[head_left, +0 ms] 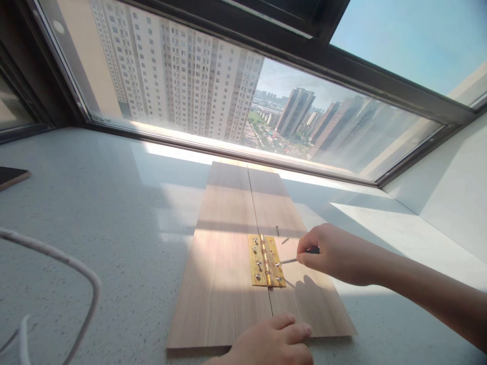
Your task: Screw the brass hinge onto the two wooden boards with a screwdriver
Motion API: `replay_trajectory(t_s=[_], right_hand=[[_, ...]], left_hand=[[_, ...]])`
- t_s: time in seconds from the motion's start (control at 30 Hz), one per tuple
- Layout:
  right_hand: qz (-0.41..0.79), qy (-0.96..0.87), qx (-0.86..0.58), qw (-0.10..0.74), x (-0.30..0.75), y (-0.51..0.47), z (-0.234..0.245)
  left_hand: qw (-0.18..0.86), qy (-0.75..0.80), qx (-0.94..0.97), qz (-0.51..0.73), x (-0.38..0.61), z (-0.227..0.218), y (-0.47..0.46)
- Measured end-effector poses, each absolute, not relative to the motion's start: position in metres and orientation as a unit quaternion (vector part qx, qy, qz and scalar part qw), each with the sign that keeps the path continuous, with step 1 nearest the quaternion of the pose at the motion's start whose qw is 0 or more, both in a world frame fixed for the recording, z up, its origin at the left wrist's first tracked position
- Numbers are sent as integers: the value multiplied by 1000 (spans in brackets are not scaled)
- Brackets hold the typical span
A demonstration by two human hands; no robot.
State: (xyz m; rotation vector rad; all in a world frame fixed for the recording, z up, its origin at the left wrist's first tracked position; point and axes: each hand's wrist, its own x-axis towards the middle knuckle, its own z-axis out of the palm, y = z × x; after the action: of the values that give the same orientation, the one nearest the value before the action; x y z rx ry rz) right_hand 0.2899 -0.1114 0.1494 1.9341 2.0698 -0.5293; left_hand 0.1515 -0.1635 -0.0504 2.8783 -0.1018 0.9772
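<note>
Two wooden boards (pixel 224 263) lie side by side on a pale stone sill, joined by a brass hinge (pixel 265 260) across their seam. My right hand (pixel 337 253) is closed round a screwdriver (pixel 289 261), whose thin shaft points left onto a screw in the hinge's right leaf. My left hand (pixel 272 342) rests at the near edge of the boards, fingers together and curled, pressing down on the wood. Two loose screws (pixel 283 238) lie on the right board just above the hinge.
A wide window with a dark frame (pixel 342 61) runs along the far side of the sill (pixel 95 213). A white cable (pixel 76 268) loops at the near left. A dark flat object (pixel 11 176) lies at the left edge. A white wall (pixel 449 192) closes the right side.
</note>
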Motion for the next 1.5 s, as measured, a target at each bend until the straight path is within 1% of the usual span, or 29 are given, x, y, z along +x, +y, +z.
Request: replay_trajectory(t_s=[0.27, 0.43, 0.5, 0.6, 0.67, 0.73, 0.8, 0.83, 0.9, 0.97, 1.03, 1.1, 1.17, 1.23, 1.3, 1.37, 1.43, 1.5], right_hand=[[-155, 719, 656, 169, 287, -101, 138], [-124, 725, 652, 184, 283, -100, 136], [-95, 732, 640, 214, 276, -99, 135], [-33, 751, 594, 285, 262, -100, 136], [7, 781, 535, 323, 256, -101, 138], [29, 820, 457, 344, 254, -104, 138], [35, 846, 400, 351, 257, -107, 138], [37, 850, 395, 347, 258, -109, 139], [37, 835, 446, 320, 260, -111, 140], [-9, 790, 545, 281, 259, -111, 141], [-127, 727, 630, 241, 260, -106, 144], [-242, 665, 673, 214, 262, -98, 145], [-287, 610, 705, 220, 265, -90, 146], [-285, 571, 727, 253, 269, -84, 145], [-275, 566, 728, 273, 271, -83, 143], [-239, 611, 706, 264, 269, -86, 142], [-151, 686, 658, 272, 264, -92, 140], [-47, 761, 563, 320, 256, -99, 140]], left_hand=[[77, -42, 957, 277, 150, -47, -164], [79, -42, 955, 283, 150, -46, -163], [75, -32, 953, 293, 150, -47, -164], [64, -20, 950, 306, 152, -48, -167], [61, -20, 950, 305, 152, -47, -167], [63, -24, 952, 298, 152, -46, -168], [59, -25, 955, 290, 151, -45, -167], [54, -26, 956, 288, 150, -44, -167], [37, -22, 957, 287, 149, -44, -167], [19, -20, 956, 291, 148, -44, -167], [6, -21, 954, 298, 147, -43, -168], [1, -15, 953, 302, 146, -43, -168], [0, -9, 953, 302, 147, -44, -169], [4, -8, 954, 300, 147, -44, -169], [11, -9, 954, 300, 148, -45, -169], [26, -11, 955, 295, 149, -45, -168], [40, -25, 957, 287, 150, -45, -167], [36, -28, 957, 287, 150, -46, -166]])
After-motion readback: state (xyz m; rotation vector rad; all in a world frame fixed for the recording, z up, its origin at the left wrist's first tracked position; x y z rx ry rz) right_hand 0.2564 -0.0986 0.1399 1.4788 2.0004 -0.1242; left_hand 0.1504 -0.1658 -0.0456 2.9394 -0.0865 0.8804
